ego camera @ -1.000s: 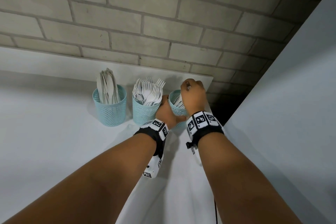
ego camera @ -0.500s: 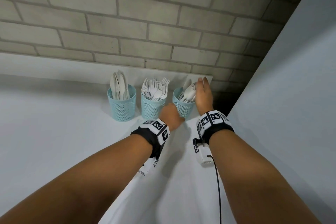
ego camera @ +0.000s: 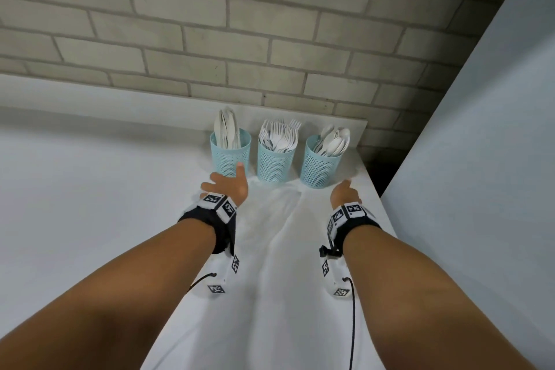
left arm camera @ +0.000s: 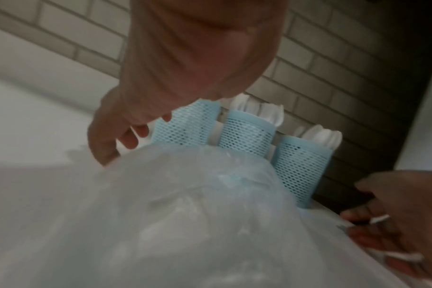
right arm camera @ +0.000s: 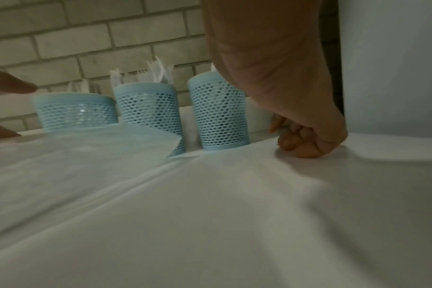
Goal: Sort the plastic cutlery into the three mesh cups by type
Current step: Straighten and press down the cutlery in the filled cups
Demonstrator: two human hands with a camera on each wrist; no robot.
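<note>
Three light blue mesh cups stand in a row at the back of the table. The left cup (ego camera: 230,156) holds knives, the middle cup (ego camera: 275,163) forks, the right cup (ego camera: 320,167) spoons. My left hand (ego camera: 226,186) hovers just in front of the left cup with its fingers (left arm camera: 111,140) spread and relaxed over a clear plastic bag (left arm camera: 185,204). My right hand (ego camera: 342,194) rests on the cloth in front and to the right of the right cup (right arm camera: 222,115). Its fingers (right arm camera: 298,142) are curled under with the knuckles on the cloth.
A white cloth (ego camera: 270,294) covers the table, wrinkled between my hands. A brick wall (ego camera: 270,39) rises right behind the cups. A pale panel (ego camera: 480,159) closes off the right side, beyond a dark gap. The table's right edge (ego camera: 380,204) runs close to my right hand.
My right hand has left the top of the spoon cup and dropped to the cloth beside it. My left hand let go of that cup and moved left, in front of the knife cup.
</note>
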